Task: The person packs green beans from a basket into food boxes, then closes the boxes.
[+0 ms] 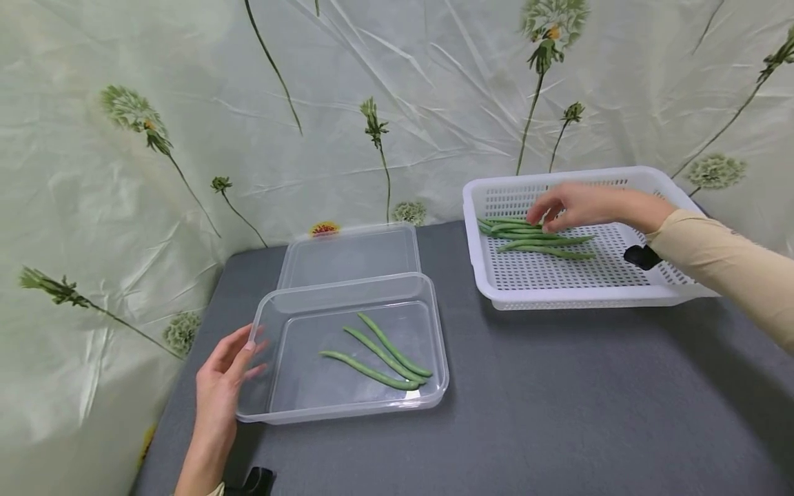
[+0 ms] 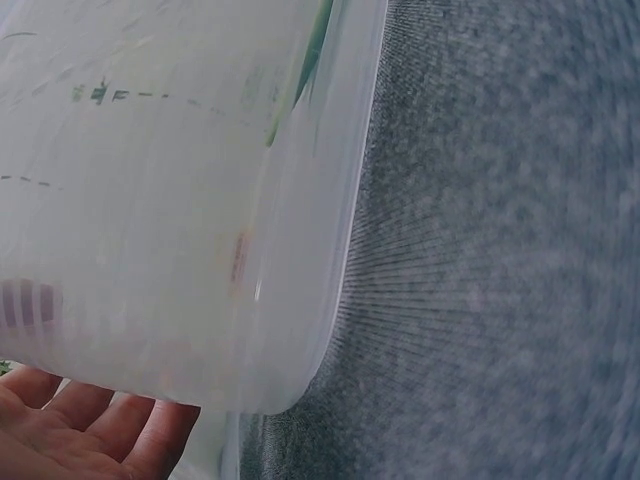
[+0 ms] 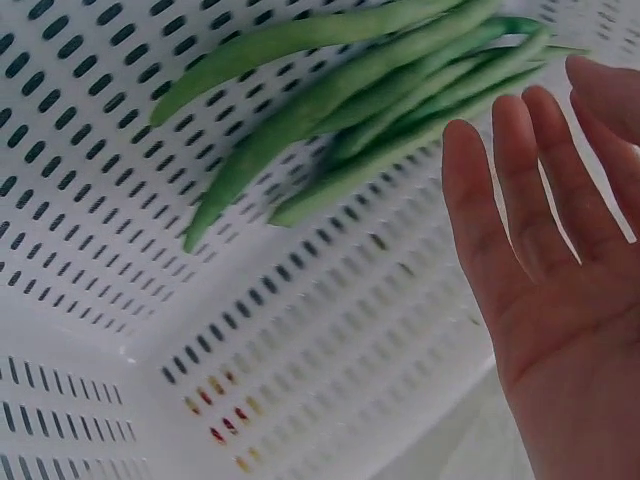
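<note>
Three green beans (image 1: 378,355) lie in a clear plastic container (image 1: 310,408) at the left of the table. My left hand (image 1: 222,375) is at the container's left wall, thumb at the rim and fingers showing faintly through the plastic. In the left wrist view, its fingers (image 2: 165,432) extend along the outside of the wall. To the right stands a white perforated basket (image 1: 577,302) with several green beans (image 1: 540,249) in its left part. Over these beans reaches my right hand (image 1: 577,207), fingers loosely bent. In the right wrist view its fingers (image 3: 515,190) extend beside the beans, holding none.
A flat, clear lid (image 1: 353,255) lies behind the container. The grey tabletop (image 1: 527,406) extends in front of the basket. A pale curtain with a dandelion print (image 1: 434,83) hangs right behind the table and along its left side.
</note>
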`<control>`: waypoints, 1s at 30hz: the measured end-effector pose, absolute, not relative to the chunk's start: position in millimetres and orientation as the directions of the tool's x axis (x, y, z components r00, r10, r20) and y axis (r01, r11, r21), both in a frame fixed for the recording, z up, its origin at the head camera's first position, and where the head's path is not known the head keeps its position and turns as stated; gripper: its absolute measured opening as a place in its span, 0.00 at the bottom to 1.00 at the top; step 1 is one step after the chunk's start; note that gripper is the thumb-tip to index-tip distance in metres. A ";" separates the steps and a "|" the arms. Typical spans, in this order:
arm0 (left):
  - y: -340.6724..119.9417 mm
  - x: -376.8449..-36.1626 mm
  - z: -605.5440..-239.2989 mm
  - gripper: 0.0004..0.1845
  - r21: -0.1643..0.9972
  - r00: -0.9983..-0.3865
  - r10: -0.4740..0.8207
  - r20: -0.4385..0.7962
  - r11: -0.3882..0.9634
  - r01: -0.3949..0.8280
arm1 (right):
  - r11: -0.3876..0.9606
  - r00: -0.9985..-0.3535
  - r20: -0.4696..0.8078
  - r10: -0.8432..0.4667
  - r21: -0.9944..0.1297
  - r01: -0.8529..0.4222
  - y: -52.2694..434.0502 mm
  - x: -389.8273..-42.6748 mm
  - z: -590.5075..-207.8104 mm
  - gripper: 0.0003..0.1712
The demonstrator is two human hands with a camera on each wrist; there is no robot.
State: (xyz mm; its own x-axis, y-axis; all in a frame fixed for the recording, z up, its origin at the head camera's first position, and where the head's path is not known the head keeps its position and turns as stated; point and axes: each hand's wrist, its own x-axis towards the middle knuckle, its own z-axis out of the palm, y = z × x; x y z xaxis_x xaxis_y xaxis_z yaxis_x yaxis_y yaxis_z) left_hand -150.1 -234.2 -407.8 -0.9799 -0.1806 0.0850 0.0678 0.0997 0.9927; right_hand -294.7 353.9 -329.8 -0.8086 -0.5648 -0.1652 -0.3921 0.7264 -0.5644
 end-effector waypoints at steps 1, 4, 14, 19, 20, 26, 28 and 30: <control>-234.5 -150.0 -407.6 0.20 0.993 -0.980 -0.179 0.088 0.100 0.071 | 0.721 -0.800 -0.175 -0.574 -0.571 -0.392 354.7 -297.1 -333.4 0.19; -234.8 -150.2 -407.1 0.20 0.991 -0.981 -0.168 0.093 0.107 0.075 | 0.713 -0.780 -0.214 -0.588 -0.592 -0.376 356.5 -302.5 -343.3 0.19; -233.9 -150.7 -405.7 0.20 0.990 -0.982 -0.165 0.088 0.119 0.069 | 0.718 -0.739 -0.267 -0.618 -0.575 -0.392 359.1 -308.5 -365.9 0.20; -234.6 -150.0 -405.4 0.20 0.990 -0.981 -0.172 0.087 0.127 0.065 | 0.734 -0.745 -0.283 -0.604 -0.561 -0.382 356.4 -311.8 -371.8 0.23; -234.9 -149.9 -405.5 0.20 0.990 -0.981 -0.172 0.087 0.128 0.066 | 0.740 -0.747 -0.283 -0.602 -0.550 -0.387 355.4 -312.1 -372.4 0.23; -235.6 -149.4 -406.4 0.20 0.990 -0.982 -0.167 0.087 0.123 0.067 | 0.760 -0.765 -0.281 -0.579 -0.525 -0.383 351.5 -311.2 -376.3 0.22; -235.8 -149.5 -406.4 0.20 0.990 -0.982 -0.168 0.083 0.123 0.063 | 0.760 -0.771 -0.277 -0.573 -0.532 -0.373 350.9 -311.1 -376.9 0.22; -235.9 -149.8 -406.0 0.20 0.990 -0.982 -0.173 0.080 0.126 0.059 | 0.763 -0.777 -0.271 -0.568 -0.528 -0.373 350.4 -311.2 -377.1 0.21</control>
State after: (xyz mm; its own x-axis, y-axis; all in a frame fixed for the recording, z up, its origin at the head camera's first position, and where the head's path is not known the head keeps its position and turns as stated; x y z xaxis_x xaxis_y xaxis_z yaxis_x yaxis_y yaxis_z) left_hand -149.8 -235.9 -406.0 -0.9816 -0.1734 0.0802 0.0586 0.1265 0.9902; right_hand -311.2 350.4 -377.1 -0.7773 -0.5679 -0.2707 -0.3733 0.7627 -0.5282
